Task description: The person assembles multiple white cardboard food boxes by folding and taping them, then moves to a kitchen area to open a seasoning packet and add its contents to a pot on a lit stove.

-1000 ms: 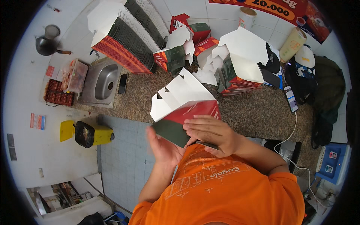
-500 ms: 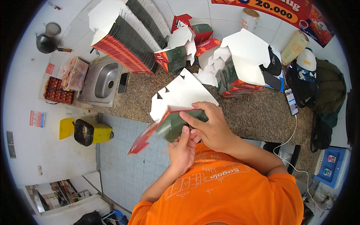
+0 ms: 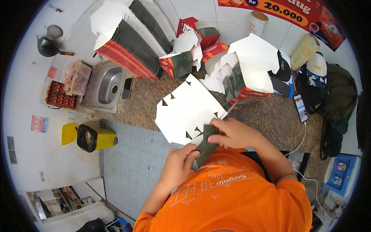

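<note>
speckled counter (image 3: pixel 270 121) beyond; left hand (image 3: pixel 178 163), right hand (image 3: pixel 235 133) both pinch carton (image 3: pixel 189 106).

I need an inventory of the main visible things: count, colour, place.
held carton: one, white and green, centre
flat carton stacks: two, red, green, white, upper left
nested cartons: several, red, green, white, centre right
sink: one, silver, upper left
bin: one, yellow, black, left side
lit phone: one, pale screen, right side
poster: one, red, upper right
shirt: one, orange, lower middle
left hand: one, bare, holding carton
right hand: one, bare, holding carton
</note>
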`<state>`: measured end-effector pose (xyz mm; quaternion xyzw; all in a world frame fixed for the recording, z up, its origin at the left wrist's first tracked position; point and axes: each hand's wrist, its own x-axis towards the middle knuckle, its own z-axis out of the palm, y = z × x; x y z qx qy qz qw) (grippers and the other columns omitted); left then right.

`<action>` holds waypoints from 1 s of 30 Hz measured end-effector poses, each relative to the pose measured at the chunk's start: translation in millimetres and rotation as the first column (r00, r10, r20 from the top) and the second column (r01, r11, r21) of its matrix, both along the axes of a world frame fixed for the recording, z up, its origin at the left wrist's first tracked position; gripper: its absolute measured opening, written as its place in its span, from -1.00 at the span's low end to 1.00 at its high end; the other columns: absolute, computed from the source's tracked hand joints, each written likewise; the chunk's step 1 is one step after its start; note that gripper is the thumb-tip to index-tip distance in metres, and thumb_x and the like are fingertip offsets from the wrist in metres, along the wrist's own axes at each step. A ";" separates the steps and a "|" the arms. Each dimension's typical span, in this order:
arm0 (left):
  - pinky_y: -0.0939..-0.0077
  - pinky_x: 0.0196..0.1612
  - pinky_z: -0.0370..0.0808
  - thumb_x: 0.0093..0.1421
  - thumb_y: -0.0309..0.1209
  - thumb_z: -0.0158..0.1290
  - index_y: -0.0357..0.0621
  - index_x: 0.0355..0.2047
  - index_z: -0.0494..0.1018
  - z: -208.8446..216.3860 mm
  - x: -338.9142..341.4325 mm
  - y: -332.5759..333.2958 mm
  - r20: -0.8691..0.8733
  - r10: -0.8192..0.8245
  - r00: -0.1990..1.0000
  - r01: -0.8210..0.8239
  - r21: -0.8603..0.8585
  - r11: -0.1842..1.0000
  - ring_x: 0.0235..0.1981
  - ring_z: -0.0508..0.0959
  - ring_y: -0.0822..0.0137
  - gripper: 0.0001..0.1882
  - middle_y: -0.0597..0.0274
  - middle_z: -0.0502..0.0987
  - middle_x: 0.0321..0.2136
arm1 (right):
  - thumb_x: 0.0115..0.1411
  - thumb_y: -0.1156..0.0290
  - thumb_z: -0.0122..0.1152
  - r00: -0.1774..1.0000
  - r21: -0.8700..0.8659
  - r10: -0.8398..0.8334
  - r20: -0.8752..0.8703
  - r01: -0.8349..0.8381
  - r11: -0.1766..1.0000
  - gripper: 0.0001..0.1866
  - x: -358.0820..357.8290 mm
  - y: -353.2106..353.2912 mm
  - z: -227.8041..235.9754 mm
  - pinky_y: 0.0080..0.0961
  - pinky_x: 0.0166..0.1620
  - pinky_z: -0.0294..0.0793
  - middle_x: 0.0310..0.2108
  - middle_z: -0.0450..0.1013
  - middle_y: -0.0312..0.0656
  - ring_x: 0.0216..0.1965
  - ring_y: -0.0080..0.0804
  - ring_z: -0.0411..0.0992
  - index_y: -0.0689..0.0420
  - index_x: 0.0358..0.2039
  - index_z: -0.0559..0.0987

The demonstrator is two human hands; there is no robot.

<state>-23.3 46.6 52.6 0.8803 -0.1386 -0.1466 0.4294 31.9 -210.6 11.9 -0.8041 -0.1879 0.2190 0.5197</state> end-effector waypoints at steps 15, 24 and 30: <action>0.56 -0.20 0.30 0.21 -0.68 0.21 -0.29 0.26 0.27 -18.9 61.2 -6.2 0.440 0.057 0.896 0.072 -0.271 0.960 -0.46 0.33 0.53 -0.38 0.42 0.42 -0.53 | 0.24 0.22 0.40 0.890 0.075 -0.061 0.452 0.030 0.997 -0.46 25.7 18.2 12.8 -0.33 -0.35 0.48 -0.41 0.45 -0.10 -0.46 -0.23 0.48 -0.03 0.23 0.56; 0.04 0.01 0.23 0.15 -0.28 0.31 -0.22 0.19 0.37 5.4 267.2 -39.5 0.902 -0.086 0.424 -0.193 0.182 0.964 -0.07 0.46 0.01 -0.36 0.06 0.50 -0.04 | 0.26 0.24 0.38 0.861 0.012 -0.234 0.451 0.257 0.966 -0.45 16.5 1.5 17.0 -0.27 -0.26 0.58 -0.27 0.55 -0.08 -0.31 -0.16 0.58 0.13 0.21 0.49; -0.48 0.34 0.10 0.07 0.18 0.31 -0.15 0.43 0.09 -169.5 162.9 -58.3 0.179 -0.280 0.943 0.093 0.666 0.740 0.45 0.09 -0.33 0.10 -0.22 0.17 0.40 | 0.28 0.28 0.34 0.893 -0.034 -0.324 0.314 0.351 0.936 -0.58 -4.2 -31.0 -33.2 -0.27 -0.25 0.58 -0.27 0.56 -0.05 -0.32 -0.15 0.59 0.16 0.09 0.56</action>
